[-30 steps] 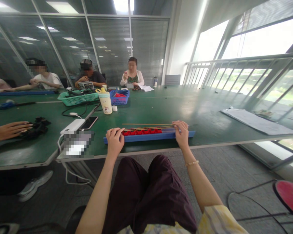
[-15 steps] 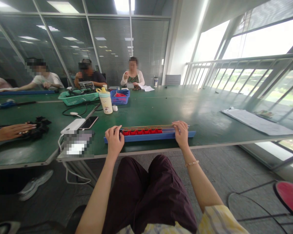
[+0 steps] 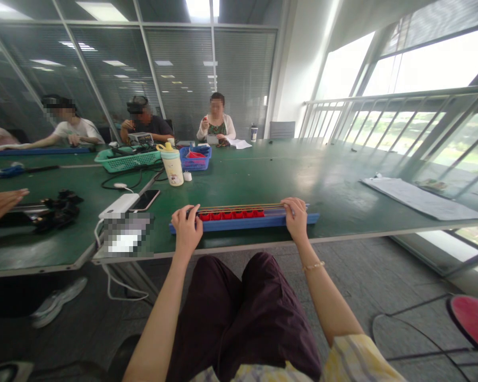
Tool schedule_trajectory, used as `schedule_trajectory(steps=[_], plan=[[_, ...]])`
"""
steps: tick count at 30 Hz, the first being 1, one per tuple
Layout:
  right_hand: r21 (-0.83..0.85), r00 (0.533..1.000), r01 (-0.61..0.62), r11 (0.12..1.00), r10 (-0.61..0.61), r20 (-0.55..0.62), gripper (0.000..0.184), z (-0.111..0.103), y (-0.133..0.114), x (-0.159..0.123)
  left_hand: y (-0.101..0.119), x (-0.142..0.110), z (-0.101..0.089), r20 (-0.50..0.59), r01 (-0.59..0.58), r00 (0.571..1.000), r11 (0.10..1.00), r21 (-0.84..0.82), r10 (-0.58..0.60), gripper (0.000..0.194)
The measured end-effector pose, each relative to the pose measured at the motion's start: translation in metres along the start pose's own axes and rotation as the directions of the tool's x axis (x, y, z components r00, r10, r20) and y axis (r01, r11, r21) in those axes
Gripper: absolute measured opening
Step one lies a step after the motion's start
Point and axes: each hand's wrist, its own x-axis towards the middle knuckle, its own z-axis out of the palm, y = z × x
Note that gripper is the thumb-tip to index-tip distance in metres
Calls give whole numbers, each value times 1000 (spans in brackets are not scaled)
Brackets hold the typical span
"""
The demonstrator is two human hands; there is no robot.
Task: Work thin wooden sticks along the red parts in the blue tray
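Note:
A long blue plastic channel (image 3: pixel 242 226) lies along the near edge of the green table, with a row of red pieces (image 3: pixel 231 215) seated in its left and middle part. Several thin yellow-brown strands, wire-like (image 3: pixel 239 207), run lengthwise above the red pieces, from one hand to the other. My left hand (image 3: pixel 187 227) is closed at the channel's left end, around the strands' left ends; a dark bit shows by its fingers. Towards the right end, my right hand (image 3: pixel 296 217) pinches the strands, fingers bent over the channel. The exact grip under the fingers is hidden.
Left of the channel are a white power bank (image 3: pixel 119 205), a phone (image 3: pixel 147 199) and cables. Beyond stand a cream cup (image 3: pixel 171 167), a green basket (image 3: pixel 123 162) and a blue basket (image 3: pixel 197 162). Papers (image 3: pixel 418 197) lie right. A co-worker's hand (image 3: pixel 3 204) is at far left.
Both my hands and the channel stay practically still. At the far left, the co-worker's hand has drawn back leftwards off the black object.

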Motion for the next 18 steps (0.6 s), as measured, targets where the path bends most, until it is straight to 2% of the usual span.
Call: schedule_trajectory(steps=[11,18], plan=[[-13,1000,16,1000,-16,23,27,-1,-2,1,0,1,0,-4,3,1000,1000,-7,-3,35],[-79,1000,25,997,-24,16,27,1,2,-1,0,-1,1,-5,6,1000,1000,11,-6,34]])
